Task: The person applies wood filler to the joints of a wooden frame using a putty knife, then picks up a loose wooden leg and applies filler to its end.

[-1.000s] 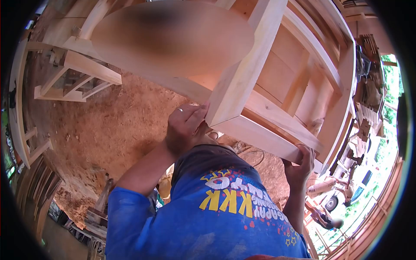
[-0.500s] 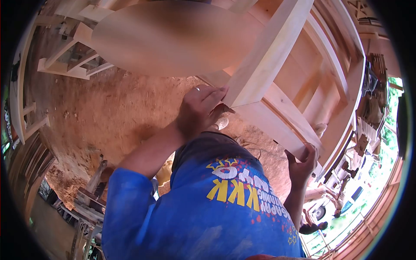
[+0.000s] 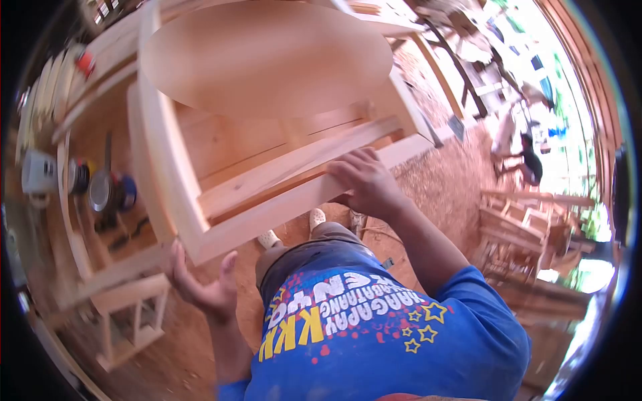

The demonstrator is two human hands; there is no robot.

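Item: bare-wood frame (image 3: 175, 177), unfinished, carried off the floor (image 3: 455, 177) between two hands and tilted, its open face towards the wearer. Right hand (image 3: 366, 184): laid on top of the front rail (image 3: 287, 204), fingers together and curled over the far edge, a grip that probably steers and steadies the load rather than bearing it. Left hand (image 3: 200, 291): below the frame's near corner, palm up, thumb and fingers spread in a cup, so placed to take the weight from beneath; whether the palm actually meets the wood is unclear, as the corner hides the contact. The rail runs from just above the left hand up to the right, so the hands sit at opposite ends, balancing the piece. Beyond the left hand: a bench (image 3: 67, 227) with round tins (image 3: 100, 190), blurred. Below and outside the left hand: a small wooden stand (image 3: 130, 324). Between the hands, lower: white shoes (image 3: 314, 217) on sawdust. Far beyond the right hand: another person (image 3: 530, 160), apart from the work.
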